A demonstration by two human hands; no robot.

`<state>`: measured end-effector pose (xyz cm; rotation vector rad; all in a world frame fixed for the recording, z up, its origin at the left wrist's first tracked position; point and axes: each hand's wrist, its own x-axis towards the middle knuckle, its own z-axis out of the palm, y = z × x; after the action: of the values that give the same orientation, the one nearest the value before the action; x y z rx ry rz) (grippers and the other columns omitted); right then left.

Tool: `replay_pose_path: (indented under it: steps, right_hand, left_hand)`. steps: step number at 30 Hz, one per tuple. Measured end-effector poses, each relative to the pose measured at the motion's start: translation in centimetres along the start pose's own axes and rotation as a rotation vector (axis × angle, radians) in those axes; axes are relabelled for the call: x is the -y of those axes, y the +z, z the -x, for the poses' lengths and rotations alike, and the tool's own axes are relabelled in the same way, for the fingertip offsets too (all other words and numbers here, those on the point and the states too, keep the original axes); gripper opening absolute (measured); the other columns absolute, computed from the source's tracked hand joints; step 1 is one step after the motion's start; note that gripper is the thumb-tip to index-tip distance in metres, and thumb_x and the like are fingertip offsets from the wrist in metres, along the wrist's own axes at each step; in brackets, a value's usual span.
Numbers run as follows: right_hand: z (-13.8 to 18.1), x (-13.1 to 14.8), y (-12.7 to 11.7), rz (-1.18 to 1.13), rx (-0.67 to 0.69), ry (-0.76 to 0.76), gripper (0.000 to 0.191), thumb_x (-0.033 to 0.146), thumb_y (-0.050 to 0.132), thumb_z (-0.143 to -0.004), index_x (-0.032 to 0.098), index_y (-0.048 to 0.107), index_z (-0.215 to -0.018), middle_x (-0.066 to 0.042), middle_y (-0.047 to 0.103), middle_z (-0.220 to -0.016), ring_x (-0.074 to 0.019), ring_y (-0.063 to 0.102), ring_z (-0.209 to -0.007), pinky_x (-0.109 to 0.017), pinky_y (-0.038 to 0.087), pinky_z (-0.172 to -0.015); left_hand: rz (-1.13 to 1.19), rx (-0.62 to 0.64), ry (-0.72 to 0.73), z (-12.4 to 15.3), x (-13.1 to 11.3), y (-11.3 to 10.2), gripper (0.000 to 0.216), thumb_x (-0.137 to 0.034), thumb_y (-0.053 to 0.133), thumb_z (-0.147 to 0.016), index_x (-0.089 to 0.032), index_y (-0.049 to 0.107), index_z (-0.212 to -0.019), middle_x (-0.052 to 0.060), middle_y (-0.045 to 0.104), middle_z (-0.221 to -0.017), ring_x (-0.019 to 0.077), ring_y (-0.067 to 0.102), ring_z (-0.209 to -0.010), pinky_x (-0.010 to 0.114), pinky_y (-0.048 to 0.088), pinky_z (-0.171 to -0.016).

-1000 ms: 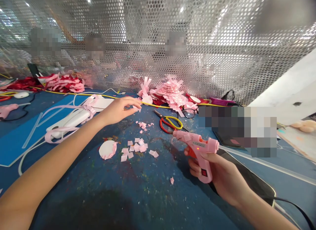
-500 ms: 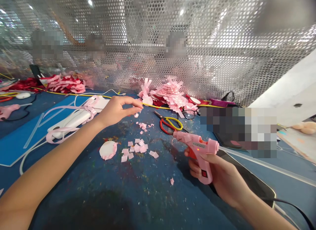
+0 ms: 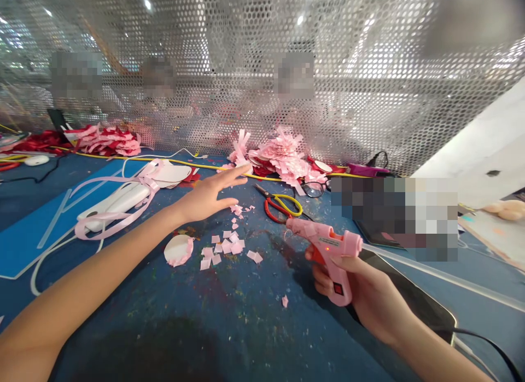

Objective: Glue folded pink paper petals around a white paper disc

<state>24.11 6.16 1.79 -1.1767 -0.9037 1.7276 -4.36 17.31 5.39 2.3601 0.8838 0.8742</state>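
My right hand (image 3: 369,283) grips a pink hot glue gun (image 3: 334,256), its nozzle pointing left and a clear glue stick (image 3: 435,275) trailing from its back. Fingers apart, my left hand (image 3: 211,196) reaches over the table with nothing visible in it. Just beyond its fingertips lies a heap of pink fabric strips (image 3: 279,152). Tiny pink scraps (image 3: 237,210) lie by its thumb. Nearer to me, a loose group of small pink fabric squares (image 3: 233,244) is spread on the blue table. Beside them rests a white disc (image 3: 174,248) with pink pieces along its edge.
Scissors (image 3: 283,204) with red and yellow handles lie between my hands. A pink ribbon (image 3: 92,229) loops over a white power strip (image 3: 112,207) on the left. Behind the table stands a perforated metal screen (image 3: 246,53). A dark tablet-like slab (image 3: 418,305) sits under my right wrist.
My left hand has opened from a loose pinch, its fingers spreading and thumb dropping lower. The ribbon loop at left has shifted slightly. My right hand holds the glue gun nearly still.
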Motion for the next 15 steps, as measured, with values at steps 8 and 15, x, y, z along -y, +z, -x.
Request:
replay_pose_path:
  steps: [8,15]
  right_hand:
    - [0.1,0.0,0.0,0.005,0.016,-0.002,0.030,0.044,0.062,-0.068,0.017,0.063,-0.080,-0.001,0.049,-0.052,-0.0115,0.038,-0.050,-0.025,0.031,-0.049]
    - [0.1,0.1,0.2,0.014,0.023,-0.016,0.028,0.043,0.061,-0.069,0.016,0.062,-0.079,0.000,0.048,-0.053,-0.0115,0.037,-0.050,-0.025,0.031,-0.048]
  left_hand:
    - [-0.085,0.061,-0.281,0.1,-0.4,0.9,0.031,-0.037,0.043,-0.091,-0.017,0.065,-0.082,-0.001,0.065,-0.060,0.0097,0.058,-0.048,0.021,0.044,-0.052]
    - [-0.103,0.381,-0.293,0.3,0.4,1.5,0.032,-0.030,0.037,-0.093,-0.022,0.059,-0.114,0.005,0.071,-0.105,0.0164,0.065,-0.096,0.026,0.045,-0.080]
